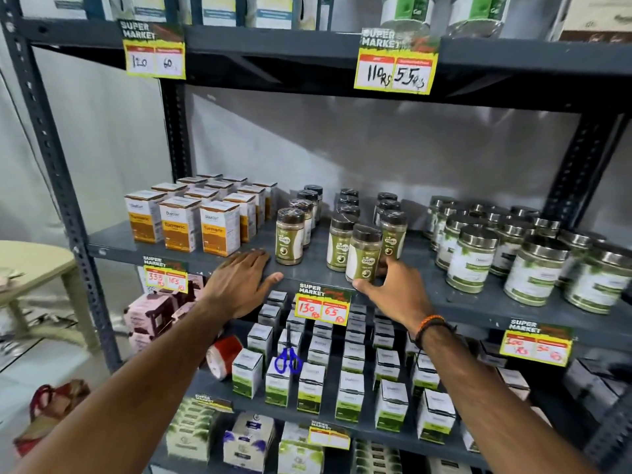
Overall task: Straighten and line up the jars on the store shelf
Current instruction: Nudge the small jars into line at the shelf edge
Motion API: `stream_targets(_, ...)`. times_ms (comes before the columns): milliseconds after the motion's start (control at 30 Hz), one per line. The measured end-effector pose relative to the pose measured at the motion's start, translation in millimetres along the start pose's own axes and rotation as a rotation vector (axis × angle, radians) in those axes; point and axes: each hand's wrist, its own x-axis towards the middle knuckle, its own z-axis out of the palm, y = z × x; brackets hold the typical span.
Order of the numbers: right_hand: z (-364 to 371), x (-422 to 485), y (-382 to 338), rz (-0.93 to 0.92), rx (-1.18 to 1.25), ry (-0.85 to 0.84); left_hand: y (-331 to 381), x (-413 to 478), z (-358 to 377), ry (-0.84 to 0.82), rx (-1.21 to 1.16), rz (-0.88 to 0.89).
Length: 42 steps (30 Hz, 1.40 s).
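Small black-lidded jars stand in three rows on the grey middle shelf (191, 254). The left row's front jar (289, 237) holds brown powder. A green-powder jar (363, 253) stands at the shelf's front edge, slightly tilted, ahead of the middle row's front jar (338, 241) and the right row's front jar (393, 234). My right hand (393, 290) wraps around the base of the green-powder jar. My left hand (239, 280) lies flat on the shelf edge, fingers apart, just left of the brown jar and not touching it.
Orange turmeric boxes (181, 223) fill the shelf's left. Larger steel-lidded jars (472, 258) crowd its right. A price tag (323, 304) hangs from the shelf edge. The lower shelf holds white-green boxes (349, 395), blue scissors (288, 361) and a red tape roll (223, 356).
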Motion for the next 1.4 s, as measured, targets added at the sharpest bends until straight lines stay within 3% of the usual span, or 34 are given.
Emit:
stream_targets(333, -2.3, 8.2, 21.0, 0.124, -0.159, 0.151, -1.7, -0.3, 7.7, 0.042, 0.012, 0.018)
stream_targets(800, -0.7, 10.4, 26.0, 0.188, -0.197, 0.267, -0.9, 0.7, 9.7, 0.045, 0.018, 0.006)
stream_targets(1400, 0.3, 12.4, 31.2, 0.201, -0.196, 0.271, -1.0, 1.0, 9.1, 0.039, 0.004, 0.011)
